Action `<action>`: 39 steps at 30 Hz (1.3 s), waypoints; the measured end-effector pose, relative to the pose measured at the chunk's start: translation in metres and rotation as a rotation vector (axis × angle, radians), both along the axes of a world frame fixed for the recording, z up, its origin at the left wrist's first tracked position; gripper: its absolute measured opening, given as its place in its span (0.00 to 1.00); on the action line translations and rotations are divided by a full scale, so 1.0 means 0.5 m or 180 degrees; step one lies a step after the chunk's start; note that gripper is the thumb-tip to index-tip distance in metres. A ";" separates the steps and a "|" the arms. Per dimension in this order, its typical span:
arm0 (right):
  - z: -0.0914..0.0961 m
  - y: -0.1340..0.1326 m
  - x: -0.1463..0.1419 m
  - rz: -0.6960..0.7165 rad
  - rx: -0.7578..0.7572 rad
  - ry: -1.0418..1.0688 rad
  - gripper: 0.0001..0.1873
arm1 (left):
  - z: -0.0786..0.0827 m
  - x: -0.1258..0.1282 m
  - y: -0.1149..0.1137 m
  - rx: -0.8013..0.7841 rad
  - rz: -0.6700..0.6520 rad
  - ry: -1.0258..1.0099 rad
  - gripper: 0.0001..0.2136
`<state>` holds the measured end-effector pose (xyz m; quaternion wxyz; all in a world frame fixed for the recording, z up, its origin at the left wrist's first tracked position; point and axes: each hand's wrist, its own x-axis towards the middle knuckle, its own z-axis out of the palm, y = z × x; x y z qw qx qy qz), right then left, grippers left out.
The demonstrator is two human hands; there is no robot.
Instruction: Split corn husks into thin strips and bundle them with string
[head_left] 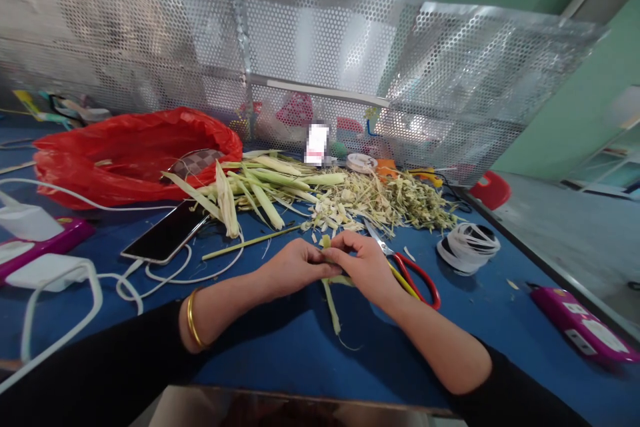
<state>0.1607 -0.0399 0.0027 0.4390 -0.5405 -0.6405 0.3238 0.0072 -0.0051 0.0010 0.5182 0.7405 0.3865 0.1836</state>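
My left hand [295, 265] and my right hand [361, 261] meet at the middle of the blue table [280, 347], fingers pinched together on a pale green leaf strip [332, 300] whose tail hangs down toward me. Red-handled scissors [410, 270] lie just right of my right hand, touching the table. Behind the hands lies a heap of long green leaves [265, 190] and a pile of cut leaf scraps [385, 203].
A red plastic bag [135, 153] sits at the back left, a phone [165, 233] on a white cable in front of it. White chargers [45, 270] lie far left, a roll of white band [467, 247] right, a pink case [580, 323] far right. A perforated metal screen [320, 60] walls the back.
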 end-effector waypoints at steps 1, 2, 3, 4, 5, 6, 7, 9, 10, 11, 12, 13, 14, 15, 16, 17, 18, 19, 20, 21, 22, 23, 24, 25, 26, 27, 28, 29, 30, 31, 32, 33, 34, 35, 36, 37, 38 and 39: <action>0.001 -0.001 -0.002 0.0034 -0.0061 0.0097 0.08 | -0.002 0.000 -0.001 -0.0008 0.0035 -0.0012 0.19; 0.002 -0.001 -0.003 0.0082 -0.0079 0.0133 0.09 | -0.005 0.001 -0.001 -0.0016 0.0080 -0.0050 0.19; 0.003 -0.001 -0.003 0.0108 -0.0053 0.0116 0.09 | -0.006 0.001 -0.002 -0.0027 0.0120 -0.0091 0.19; 0.003 -0.002 -0.002 0.0094 0.0006 0.0061 0.10 | -0.007 0.001 -0.003 -0.0039 0.0148 -0.0124 0.18; 0.003 -0.002 0.000 0.0032 0.0080 -0.0010 0.10 | -0.007 0.001 -0.004 -0.0054 0.0159 -0.0150 0.18; 0.002 -0.002 0.001 -0.0064 0.0141 -0.0066 0.10 | -0.007 0.002 -0.006 -0.0073 0.0151 -0.0177 0.17; 0.000 -0.003 0.002 -0.0170 0.0182 -0.0084 0.11 | -0.006 0.003 -0.008 -0.0087 0.0128 -0.0208 0.16; -0.004 -0.005 0.002 -0.0333 0.0217 -0.0018 0.11 | -0.002 0.004 -0.012 -0.0116 0.0045 -0.0273 0.15; -0.007 -0.006 0.001 -0.0375 0.0234 0.0022 0.11 | 0.000 0.004 -0.015 -0.0133 -0.0004 -0.0303 0.15; -0.009 -0.007 -0.001 -0.0405 0.0255 0.0043 0.10 | 0.002 0.005 -0.018 -0.0150 -0.0052 -0.0326 0.14; -0.010 -0.008 -0.003 -0.0433 0.0278 0.0038 0.10 | 0.003 0.005 -0.020 -0.0167 -0.0094 -0.0341 0.14; -0.011 -0.008 -0.005 -0.0461 0.0311 0.0017 0.10 | 0.004 0.006 -0.022 -0.0185 -0.0121 -0.0352 0.14; -0.011 -0.007 -0.005 -0.0482 0.0347 -0.0013 0.10 | 0.005 0.007 -0.024 -0.0201 -0.0126 -0.0360 0.14; -0.011 -0.005 -0.005 -0.0489 0.0389 -0.0054 0.11 | 0.006 0.007 -0.025 -0.0218 -0.0115 -0.0364 0.14; -0.009 -0.003 -0.002 -0.0481 0.0435 -0.0105 0.11 | 0.006 0.008 -0.025 -0.0235 -0.0093 -0.0374 0.14; -0.007 0.000 0.002 -0.0464 0.0504 -0.0160 0.11 | 0.007 0.008 -0.024 -0.0259 -0.0034 -0.0403 0.14; -0.003 0.002 0.008 -0.0452 0.0604 -0.0225 0.10 | 0.007 0.008 -0.023 -0.0303 0.0077 -0.0456 0.15; 0.002 0.003 0.015 -0.0464 0.0741 -0.0305 0.09 | 0.008 0.008 -0.020 -0.0362 0.0241 -0.0536 0.15; 0.008 0.004 0.023 -0.0515 0.0916 -0.0398 0.07 | 0.008 0.008 -0.017 -0.0422 0.0462 -0.0636 0.15; 0.015 0.002 0.029 -0.0608 0.1124 -0.0488 0.07 | 0.009 0.007 -0.012 -0.0491 0.0725 -0.0766 0.15; 0.021 -0.002 0.035 -0.0728 0.1339 -0.0565 0.07 | 0.009 0.006 -0.007 -0.0591 0.1006 -0.0937 0.15; 0.027 -0.008 0.038 -0.0827 0.1535 -0.0643 0.06 | 0.010 0.004 -0.002 -0.0734 0.1260 -0.1140 0.15; 0.030 -0.014 0.039 -0.0875 0.1678 -0.0711 0.06 | 0.010 0.003 0.003 -0.0904 0.1473 -0.1365 0.14; 0.032 -0.022 0.036 -0.0825 0.1745 -0.0787 0.08 | 0.010 0.002 0.007 -0.1093 0.1636 -0.1591 0.13; 0.031 -0.029 0.031 -0.0670 0.1721 -0.0894 0.10 | 0.011 0.002 0.010 -0.1286 0.1743 -0.1790 0.13; 0.027 -0.034 0.024 -0.0470 0.1594 -0.1025 0.12 | 0.011 0.002 0.011 -0.1441 0.1803 -0.1939 0.12; 0.020 -0.038 0.015 -0.0264 0.1368 -0.1152 0.12 | 0.011 0.002 0.011 -0.1528 0.1831 -0.2036 0.11; 0.012 -0.040 0.005 -0.0105 0.1088 -0.1244 0.12 | 0.011 0.004 0.010 -0.1561 0.1847 -0.2097 0.10; 0.003 -0.040 -0.005 -0.0036 0.0803 -0.1251 0.11 | 0.011 0.006 0.008 -0.1565 0.1854 -0.2134 0.09; -0.006 -0.037 -0.015 -0.0004 0.0550 -0.1187 0.11 | 0.011 0.008 0.005 -0.1554 0.1852 -0.2151 0.09; -0.015 -0.033 -0.022 0.0010 0.0344 -0.1031 0.10 | 0.010 0.010 0.002 -0.1541 0.1853 -0.2153 0.08; -0.022 -0.029 -0.028 0.0003 0.0151 -0.0800 0.10 | 0.009 0.012 -0.001 -0.1525 0.1849 -0.2144 0.09; -0.028 -0.024 -0.033 -0.0006 -0.0033 -0.0546 0.10 | 0.008 0.013 -0.003 -0.1502 0.1836 -0.2127 0.09; -0.032 -0.020 -0.035 -0.0023 -0.0199 -0.0306 0.11 | 0.006 0.015 -0.006 -0.1473 0.1822 -0.2112 0.09; -0.033 -0.017 -0.036 -0.0046 -0.0333 -0.0108 0.12 | 0.004 0.016 -0.007 -0.1443 0.1806 -0.2126 0.09; -0.034 -0.015 -0.036 -0.0068 -0.0423 0.0027 0.13 | 0.003 0.017 -0.009 -0.1423 0.1795 -0.2176 0.09; -0.033 -0.014 -0.035 -0.0083 -0.0476 0.0108 0.14 | 0.002 0.018 -0.010 -0.1412 0.1775 -0.2245 0.10; -0.033 -0.014 -0.035 -0.0083 -0.0512 0.0169 0.15 | 0.000 0.019 -0.011 -0.1404 0.1753 -0.2319 0.11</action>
